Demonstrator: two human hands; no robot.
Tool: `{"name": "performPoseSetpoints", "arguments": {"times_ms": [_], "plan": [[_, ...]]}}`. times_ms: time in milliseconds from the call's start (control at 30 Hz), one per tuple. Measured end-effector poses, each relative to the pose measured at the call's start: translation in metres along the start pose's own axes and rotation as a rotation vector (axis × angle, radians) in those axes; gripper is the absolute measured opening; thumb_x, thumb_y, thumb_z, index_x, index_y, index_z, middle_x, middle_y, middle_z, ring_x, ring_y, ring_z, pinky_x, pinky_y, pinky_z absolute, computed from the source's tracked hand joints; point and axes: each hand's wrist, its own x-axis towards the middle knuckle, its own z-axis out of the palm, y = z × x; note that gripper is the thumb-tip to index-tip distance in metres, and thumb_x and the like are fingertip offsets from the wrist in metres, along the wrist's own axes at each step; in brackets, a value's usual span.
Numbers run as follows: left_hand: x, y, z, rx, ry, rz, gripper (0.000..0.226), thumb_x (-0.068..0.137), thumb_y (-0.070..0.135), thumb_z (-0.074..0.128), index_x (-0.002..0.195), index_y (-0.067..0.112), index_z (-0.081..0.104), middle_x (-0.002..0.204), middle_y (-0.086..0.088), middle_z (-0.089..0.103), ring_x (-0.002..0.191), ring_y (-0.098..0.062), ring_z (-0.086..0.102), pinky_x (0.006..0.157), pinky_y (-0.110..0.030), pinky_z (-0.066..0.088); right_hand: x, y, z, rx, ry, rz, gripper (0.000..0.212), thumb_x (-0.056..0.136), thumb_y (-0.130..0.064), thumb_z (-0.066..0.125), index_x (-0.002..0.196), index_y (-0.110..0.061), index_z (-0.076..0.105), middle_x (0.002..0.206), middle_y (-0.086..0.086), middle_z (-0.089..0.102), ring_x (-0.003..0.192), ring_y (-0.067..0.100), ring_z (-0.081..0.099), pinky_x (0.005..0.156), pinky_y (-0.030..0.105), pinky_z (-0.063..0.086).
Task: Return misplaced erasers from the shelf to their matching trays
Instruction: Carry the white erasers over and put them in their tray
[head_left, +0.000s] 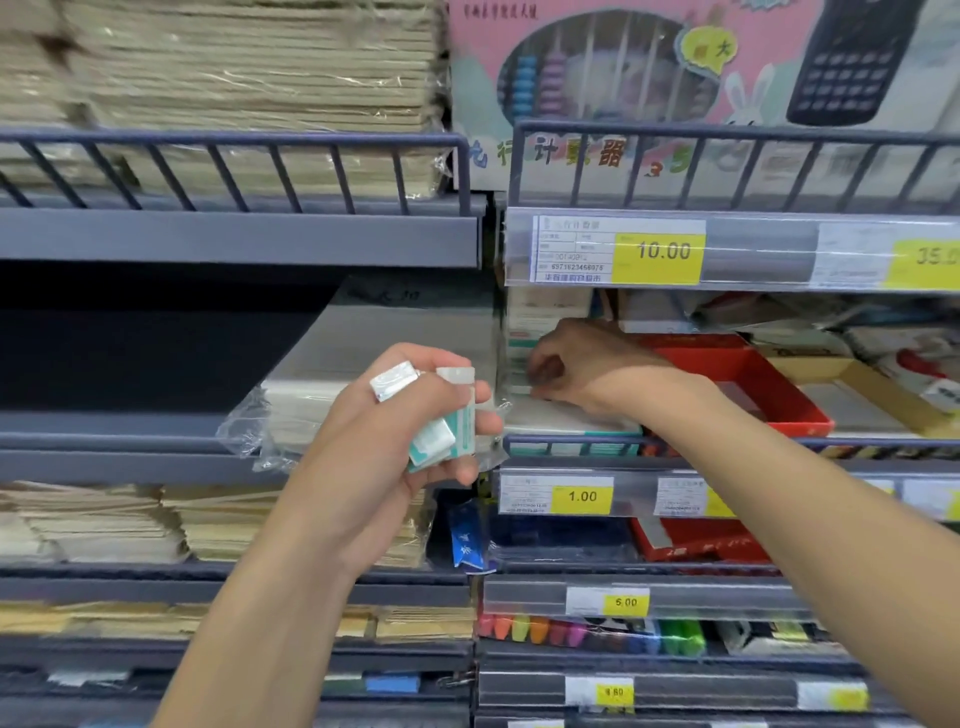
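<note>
My left hand (400, 415) is raised in front of the middle shelf and grips several small white-and-teal wrapped erasers (441, 421) bunched between fingers and thumb. My right hand (576, 364) reaches into the right-hand shelf bay, fingers curled down at the left end of a white-and-teal eraser tray (561, 423); what the fingertips touch is hidden. A red tray (748, 384) sits just right of that wrist.
A dark rail (727, 444) fronts the shelf, with price tags 1.00 (582, 496) and 10.00 (662, 252) on the strips. A plastic-wrapped paper pack (291, 415) lies left of my hands. Stacked envelopes, markers and a yellow tray (872, 395) fill nearby shelves.
</note>
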Motion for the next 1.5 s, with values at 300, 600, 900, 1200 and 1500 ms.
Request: {"name": "performPoseSetpoints", "arguments": {"times_ms": [300,600,900,1200,1500], "plan": [[0.003,-0.002,0.009,0.019,-0.025,-0.032,0.007,0.079,0.018,0.071,0.082,0.025,0.069,0.087,-0.026,0.075,0.072,-0.031,0.065,0.051,-0.03,0.052,-0.033,-0.011,-0.023,0.282,0.113,-0.041,0.014,0.087,-0.044,0.071,0.097,-0.033,0.072,0.085,-0.021,0.068,0.087,0.002,0.065,0.073,0.011,0.045],[0.007,-0.009,0.029,0.021,-0.037,0.035,0.015,0.082,0.019,0.074,0.075,0.022,0.061,0.079,-0.006,0.068,0.068,-0.015,0.064,0.05,-0.027,0.05,-0.097,-0.05,-0.02,1.034,0.139,-0.173,0.018,0.085,-0.018,0.079,0.101,-0.011,0.073,0.094,0.01,0.074,0.08,0.024,0.068,0.076,0.034,0.059],[0.008,-0.01,0.031,0.02,0.045,0.014,0.016,0.076,0.014,0.075,0.079,0.024,0.064,0.068,-0.004,0.061,0.061,-0.014,0.061,0.04,-0.024,0.039,-0.087,-0.022,-0.029,1.525,0.073,-0.062,0.019,0.099,-0.001,0.055,0.112,0.011,0.06,0.103,0.028,0.069,0.086,0.039,0.07,0.067,0.031,0.058],[0.01,-0.008,0.027,0.029,0.092,-0.039,0.034,0.071,0.023,0.086,0.064,0.025,0.053,0.066,-0.002,0.046,0.056,-0.013,0.043,0.036,-0.02,0.027,-0.046,0.018,-0.039,0.537,0.139,0.13,0.011,0.097,-0.025,0.062,0.102,-0.026,0.072,0.105,-0.004,0.073,0.072,0.006,0.062,0.064,0.014,0.047],[0.011,-0.007,0.023,-0.018,0.095,-0.059,0.035,0.089,0.007,0.074,0.064,0.025,0.056,0.063,0.004,0.051,0.055,-0.011,0.047,0.036,-0.022,0.029,-0.03,0.009,-0.045,-0.097,-0.183,0.024,0.036,0.091,-0.031,0.067,0.127,-0.029,0.066,0.121,-0.006,0.059,0.098,0.014,0.053,0.078,0.019,0.036]]}}
